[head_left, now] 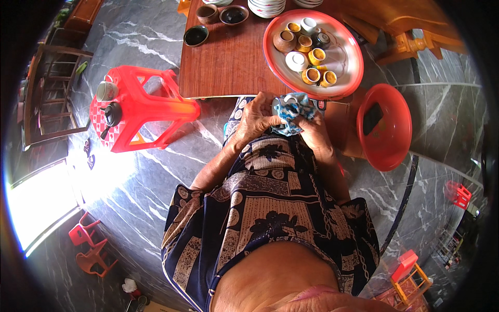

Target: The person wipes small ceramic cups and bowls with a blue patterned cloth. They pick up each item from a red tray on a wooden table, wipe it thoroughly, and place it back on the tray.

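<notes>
Close to my lap, at the near edge of the wooden table [230, 66], my left hand [259, 117] holds a small white cup [290, 100], partly wrapped in a blue and white cloth [290, 121]. My right hand [314, 128] grips the cloth from the other side. The cloth and fingers hide much of the cup. Just beyond my hands lies a round red-rimmed tray [353, 76]. On it stand several small yellow cups [316, 57], a brown clay pot [284, 41], a white cup [308, 25], a white upturned dish [296, 61] and a dark lidded pot [322, 39].
Dark bowls [196, 36] and stacked white bowls [266, 7] stand at the table's far side. On the left a red plastic stool [136, 105] bears a mug [107, 91] and a black-lidded object [113, 114]. A red basin [393, 128] with a dark object inside is at the right.
</notes>
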Tool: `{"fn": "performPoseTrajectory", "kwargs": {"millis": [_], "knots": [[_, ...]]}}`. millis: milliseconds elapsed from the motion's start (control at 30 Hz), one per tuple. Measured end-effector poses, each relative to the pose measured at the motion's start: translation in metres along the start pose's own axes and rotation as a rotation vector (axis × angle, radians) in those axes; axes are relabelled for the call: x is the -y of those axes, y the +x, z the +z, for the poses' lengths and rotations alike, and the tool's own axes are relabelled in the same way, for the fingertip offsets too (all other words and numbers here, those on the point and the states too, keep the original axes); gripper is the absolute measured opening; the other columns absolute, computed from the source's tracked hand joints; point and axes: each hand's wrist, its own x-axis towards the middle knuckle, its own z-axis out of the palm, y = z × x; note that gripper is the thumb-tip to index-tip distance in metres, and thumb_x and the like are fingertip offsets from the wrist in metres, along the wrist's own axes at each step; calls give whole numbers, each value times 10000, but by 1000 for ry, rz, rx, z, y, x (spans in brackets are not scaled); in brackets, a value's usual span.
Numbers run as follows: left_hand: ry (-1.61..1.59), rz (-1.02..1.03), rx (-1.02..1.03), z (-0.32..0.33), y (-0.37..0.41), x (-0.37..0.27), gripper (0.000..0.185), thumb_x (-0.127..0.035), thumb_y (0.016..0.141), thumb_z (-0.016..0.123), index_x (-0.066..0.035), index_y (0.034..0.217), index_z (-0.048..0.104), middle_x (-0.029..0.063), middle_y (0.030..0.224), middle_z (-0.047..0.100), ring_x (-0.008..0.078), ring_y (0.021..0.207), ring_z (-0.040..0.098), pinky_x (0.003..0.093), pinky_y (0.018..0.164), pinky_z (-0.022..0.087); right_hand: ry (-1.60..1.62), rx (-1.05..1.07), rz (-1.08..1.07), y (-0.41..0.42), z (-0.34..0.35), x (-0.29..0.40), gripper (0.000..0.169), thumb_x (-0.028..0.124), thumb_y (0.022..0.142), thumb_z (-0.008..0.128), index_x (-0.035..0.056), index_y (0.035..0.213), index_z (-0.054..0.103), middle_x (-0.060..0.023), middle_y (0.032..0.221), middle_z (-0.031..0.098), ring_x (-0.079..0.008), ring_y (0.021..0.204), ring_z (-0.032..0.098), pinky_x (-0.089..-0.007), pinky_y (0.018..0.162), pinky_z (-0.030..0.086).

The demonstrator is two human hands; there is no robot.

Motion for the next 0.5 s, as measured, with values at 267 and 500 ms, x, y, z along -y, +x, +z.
{"fn": "performPoseTrajectory", "kwargs": {"millis": [267, 500], "knots": [[160, 8, 34, -10, 0, 12, 622, -228, 681, 835, 41, 1128, 498, 105, 992, 616, 147, 876, 615, 277, 778, 517, -56, -122, 10, 4, -9, -7, 240, 17, 826, 658, 41, 1058, 603, -13, 944, 650, -118, 872, 606, -278, 811, 493], [238, 45, 33, -15, 0, 16, 628, -252, 679, 838, 13, 1153, 523, 92, 989, 627, 148, 853, 614, 284, 764, 505, -115, -165, -70, 9, 8, 4, 204, 18, 829, 659, 33, 1029, 625, -47, 1010, 671, -106, 883, 606, -279, 815, 495]]}}
